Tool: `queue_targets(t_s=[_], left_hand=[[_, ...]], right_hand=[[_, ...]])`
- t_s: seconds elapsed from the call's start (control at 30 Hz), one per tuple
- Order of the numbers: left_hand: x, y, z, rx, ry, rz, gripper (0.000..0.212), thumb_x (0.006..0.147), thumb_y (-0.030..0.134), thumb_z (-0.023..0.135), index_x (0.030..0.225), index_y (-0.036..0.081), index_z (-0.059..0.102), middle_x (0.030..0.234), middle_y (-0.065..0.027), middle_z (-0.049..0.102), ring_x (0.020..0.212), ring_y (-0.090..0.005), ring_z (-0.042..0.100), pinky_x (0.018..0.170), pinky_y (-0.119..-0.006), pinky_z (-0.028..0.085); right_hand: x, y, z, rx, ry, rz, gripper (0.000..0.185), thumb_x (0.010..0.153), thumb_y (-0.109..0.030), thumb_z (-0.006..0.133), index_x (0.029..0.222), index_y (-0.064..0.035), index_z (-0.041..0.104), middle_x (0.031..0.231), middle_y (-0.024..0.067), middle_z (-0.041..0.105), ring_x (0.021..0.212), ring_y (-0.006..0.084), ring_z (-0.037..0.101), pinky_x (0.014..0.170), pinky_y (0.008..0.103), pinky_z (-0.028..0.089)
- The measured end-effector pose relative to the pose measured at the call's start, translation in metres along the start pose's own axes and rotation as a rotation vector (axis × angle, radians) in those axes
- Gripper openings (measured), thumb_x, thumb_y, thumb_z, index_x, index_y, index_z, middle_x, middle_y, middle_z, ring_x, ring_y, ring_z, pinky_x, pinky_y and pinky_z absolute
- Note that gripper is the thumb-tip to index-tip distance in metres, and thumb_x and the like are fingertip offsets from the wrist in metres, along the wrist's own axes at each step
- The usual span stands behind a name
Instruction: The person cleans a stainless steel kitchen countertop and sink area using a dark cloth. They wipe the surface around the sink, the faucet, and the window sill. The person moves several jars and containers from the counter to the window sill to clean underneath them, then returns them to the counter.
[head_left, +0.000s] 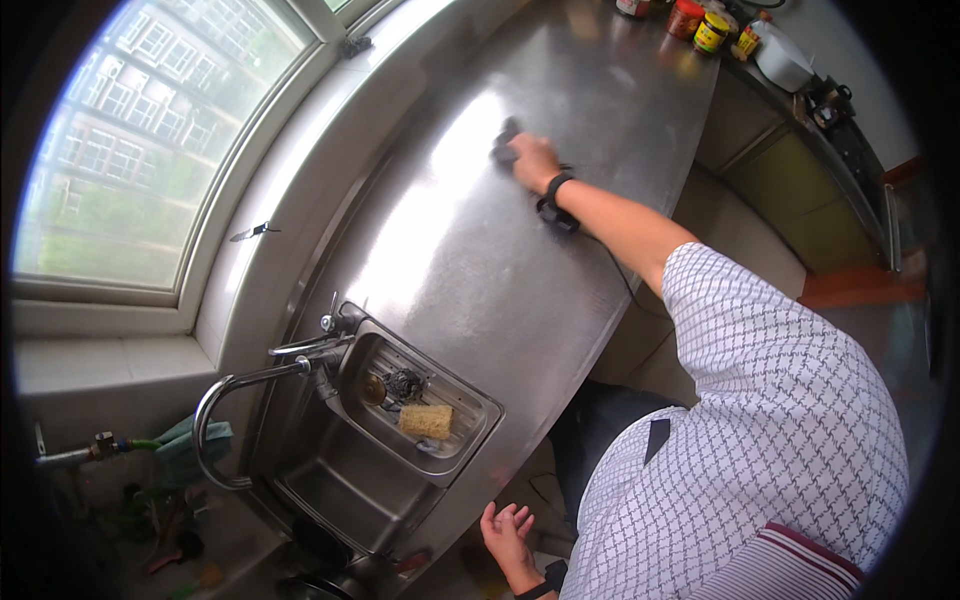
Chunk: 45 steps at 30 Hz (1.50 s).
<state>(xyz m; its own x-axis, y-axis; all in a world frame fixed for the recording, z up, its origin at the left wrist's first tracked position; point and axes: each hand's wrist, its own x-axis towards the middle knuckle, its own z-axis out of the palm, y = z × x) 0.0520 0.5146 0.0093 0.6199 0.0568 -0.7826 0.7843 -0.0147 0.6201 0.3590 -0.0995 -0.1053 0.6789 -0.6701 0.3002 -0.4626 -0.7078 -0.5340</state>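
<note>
My right hand (535, 161), with a black strap and device at the wrist, is closed on a dark, blurred cloth or scrubbing pad (505, 150). It rests on the bright stainless-steel counter (480, 285), well beyond the sink. My left hand (509, 534) hangs near the counter's front edge, below the sink, fingers apart and loosely curled, with nothing in it. Nearest to it is the stainless-steel sink (375, 480). In the sink's raised tray (469, 435) lie a yellow sponge (425, 421) and a metal-wool scourer (403, 383).
A curved chrome faucet (204, 420) arches over the sink. On the windowsill lie a small knife (251, 231) and a dark scourer (355, 46). Jars (710, 33) and a white container (782, 58) stand at the far end. A cable (619, 266) trails from the right wrist over the counter edge.
</note>
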Motion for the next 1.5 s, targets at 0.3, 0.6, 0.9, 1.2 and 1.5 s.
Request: queue_targets(t_s=[0.3,0.6,0.9,1.2,1.5], left_hand=[[0.03,0.037,0.037,0.046,-0.105,0.066,0.048,0.1,0.007,0.056,0.144,0.001,0.037,0.116,-0.0185,0.062,0.094,-0.0267,0.069,0.077,-0.036,0.062],[0.02,0.03,0.022,0.024,-0.115,0.072,0.041,0.1,0.009,0.057,0.139,0.0,0.045,0.114,-0.0153,0.064,0.097,-0.0251,0.07,0.082,-0.037,0.061],[-0.044,-0.029,-0.05,-0.182,0.17,-0.022,0.036,0.101,0.01,0.056,0.135,0.001,0.049,0.113,-0.0149,0.065,0.098,-0.0247,0.07,0.079,-0.035,0.062],[-0.005,-0.047,-0.096,-0.205,0.035,0.007,0.035,0.1,0.014,0.06,0.132,0.001,0.051,0.113,-0.0135,0.065,0.097,-0.023,0.07,0.082,-0.035,0.061],[0.051,0.058,-0.078,-0.113,-0.343,0.139,0.056,0.098,0.023,0.067,0.146,0.011,0.04,0.126,-0.0071,0.058,0.116,-0.0203,0.061,0.082,-0.038,0.061]], right_hand=[[-0.22,-0.134,-0.016,0.299,-0.507,-0.643,0.024,0.08,-0.001,0.06,0.101,-0.0108,0.068,0.115,0.0058,0.064,0.109,0.0295,0.056,0.095,0.0482,0.044],[-0.143,-0.044,-0.077,0.232,-0.284,-0.524,0.038,0.066,0.012,0.054,0.096,-0.0058,0.07,0.107,0.0142,0.069,0.101,0.038,0.061,0.09,0.044,0.049],[-0.132,-0.054,-0.013,0.138,-0.197,-0.376,0.041,0.074,0.006,0.055,0.111,-0.0079,0.066,0.121,0.0109,0.064,0.112,0.0363,0.057,0.1,0.0413,0.044],[-0.354,-0.162,-0.095,0.425,-0.909,-0.597,0.034,0.067,0.011,0.063,0.097,-0.0037,0.069,0.11,0.0121,0.067,0.107,0.0352,0.059,0.095,0.0423,0.047],[-0.403,-0.296,-0.092,0.679,-1.175,-0.038,0.033,0.084,-0.007,0.072,0.115,0.0033,0.065,0.106,0.0113,0.068,0.101,0.0201,0.064,0.09,0.0317,0.049]])
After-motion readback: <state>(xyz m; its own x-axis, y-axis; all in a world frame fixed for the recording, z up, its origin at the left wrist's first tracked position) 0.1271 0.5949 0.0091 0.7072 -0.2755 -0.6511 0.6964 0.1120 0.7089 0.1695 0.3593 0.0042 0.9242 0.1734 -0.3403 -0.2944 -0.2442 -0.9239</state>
